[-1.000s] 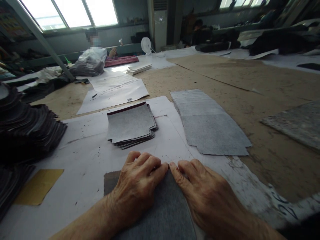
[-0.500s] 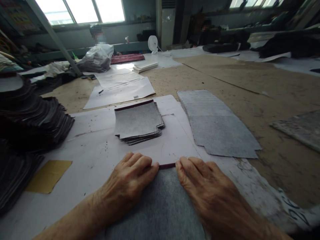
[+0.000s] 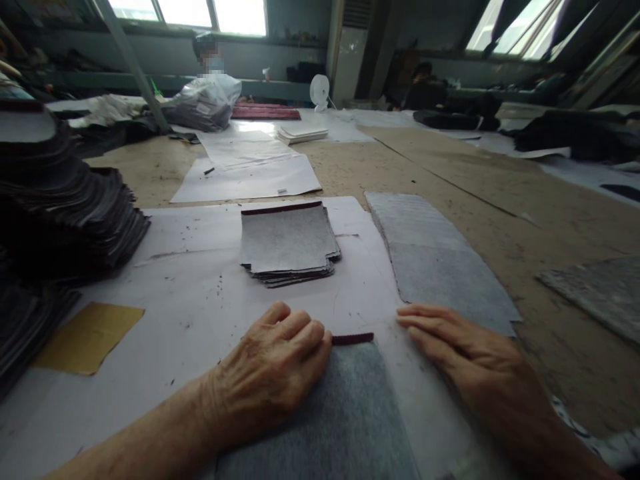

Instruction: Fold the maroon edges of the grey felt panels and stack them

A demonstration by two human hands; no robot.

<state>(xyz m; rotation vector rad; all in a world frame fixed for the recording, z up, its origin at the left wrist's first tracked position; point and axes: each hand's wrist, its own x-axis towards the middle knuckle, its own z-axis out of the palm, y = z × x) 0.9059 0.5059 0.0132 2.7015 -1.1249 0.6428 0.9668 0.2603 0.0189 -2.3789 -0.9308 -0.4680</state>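
A grey fabric piece (image 3: 345,407) with a dark maroon folded strip along its far edge lies in front of me. My left hand (image 3: 280,357) is closed on that folded edge near its left end, fingers curled and thumb pressed in. To the right of the piece, apart from it, my right hand (image 3: 465,353) is open with its fingers stretched out and nothing visible in them. Its fingertips are close to the near edge of a stack of larger grey fabric pieces (image 3: 425,240). Farther off lies a small stack of folded-edge fabric pieces (image 3: 285,237).
Tall dark fabric stacks (image 3: 65,200) stand at the left, with a tan card (image 3: 90,337) beside them. White paper sheets (image 3: 190,320) cover part of the brown table (image 3: 360,160). A grey felt-like piece (image 3: 600,293) lies right. Two people sit at the back, near a white fan (image 3: 319,92).
My right hand has let go of the folded edge and moved right, its fingers straightening. My left hand stays on the edge. The view has shifted slightly.
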